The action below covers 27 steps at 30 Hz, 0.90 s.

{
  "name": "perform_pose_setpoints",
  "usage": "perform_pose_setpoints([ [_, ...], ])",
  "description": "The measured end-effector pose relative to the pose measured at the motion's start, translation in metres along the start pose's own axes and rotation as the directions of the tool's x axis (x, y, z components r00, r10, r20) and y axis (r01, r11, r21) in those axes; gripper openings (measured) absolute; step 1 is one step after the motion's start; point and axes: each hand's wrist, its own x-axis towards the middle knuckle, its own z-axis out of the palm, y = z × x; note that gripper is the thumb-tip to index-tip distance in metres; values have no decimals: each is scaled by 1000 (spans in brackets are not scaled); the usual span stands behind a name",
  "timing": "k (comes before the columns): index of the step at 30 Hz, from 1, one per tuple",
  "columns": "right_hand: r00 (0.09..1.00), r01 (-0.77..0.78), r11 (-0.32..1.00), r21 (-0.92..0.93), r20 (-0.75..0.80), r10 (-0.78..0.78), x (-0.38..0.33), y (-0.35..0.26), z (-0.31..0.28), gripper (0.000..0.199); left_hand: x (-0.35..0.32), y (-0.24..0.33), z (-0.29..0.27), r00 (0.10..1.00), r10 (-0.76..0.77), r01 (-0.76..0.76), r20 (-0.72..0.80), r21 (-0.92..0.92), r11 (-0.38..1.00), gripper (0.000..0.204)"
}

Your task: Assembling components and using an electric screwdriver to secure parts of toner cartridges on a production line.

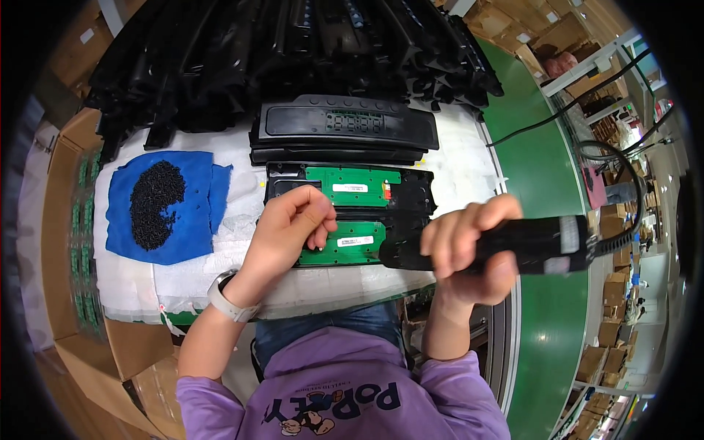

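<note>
Because the green board [345, 246] seated in the black panel [411, 192] looks thin, stiff and fragile, it is best held by its edges; the left hand [290, 224] pinches closed over its left end, and the right hand [469, 253] grips a black screwdriver [506, 246] at its right end.

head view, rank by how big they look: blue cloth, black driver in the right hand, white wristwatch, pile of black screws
1. blue cloth
2. black driver, though it is nearer the camera, so this is unsure
3. pile of black screws
4. white wristwatch

white bench [455, 176]: blue cloth [194, 191], black panels [345, 128]
</note>
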Motion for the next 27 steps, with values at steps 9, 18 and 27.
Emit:
perform_pose_setpoints([
  [9,976,182,932,312,-174,-132,11,2,-4,38,-11,15,4,986,-37,33,160,24,999,7],
  [18,983,148,962,230,-137,-118,11,5,6,37,-11,15,3,986,-90,84,141,47,995,8],
  [27,999,-32,967,253,-21,38,18,17,26,35,-4,9,-11,991,123,-124,50,14,992,31],
])
